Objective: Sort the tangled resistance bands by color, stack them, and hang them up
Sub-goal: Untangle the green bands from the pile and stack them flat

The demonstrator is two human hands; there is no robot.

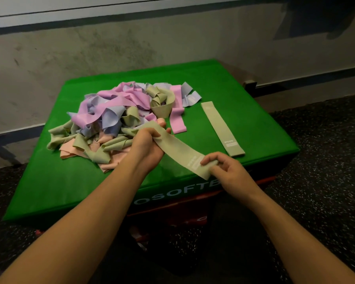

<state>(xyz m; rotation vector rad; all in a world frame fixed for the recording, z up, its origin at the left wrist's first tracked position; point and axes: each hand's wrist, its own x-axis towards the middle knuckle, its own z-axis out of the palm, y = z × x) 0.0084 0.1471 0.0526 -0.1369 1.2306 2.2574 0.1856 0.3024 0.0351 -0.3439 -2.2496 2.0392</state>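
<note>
Right hand [228,171], lower right of centre: fingers [210,160] curled, pinching the near end of a green band [178,152] by its printed label. Left hand [150,142], centre of frame: fingers wrapped round the far end of the same band, thumb side hidden. The band runs between the two hands, slightly slack and mostly flat, held just above the bench [70,181], which has a green cover.

Right of the hands, one green band lies flat and straight [222,128]; it reads as the start of the green stack. A pink band [177,121] lies flat between it and the tangle. The tangled pile [115,117] of pink, lilac, green and peach bands fills the centre left, just beyond the left hand.

Step in hand, as judged: smoothing this band before stacking. To do it well: pull lightly to take out any twist, keep both layers aligned, lay it squarely on the flat green one with labels matched. Check that its far end is clear of the pile, or lifting may drag others along.
</note>
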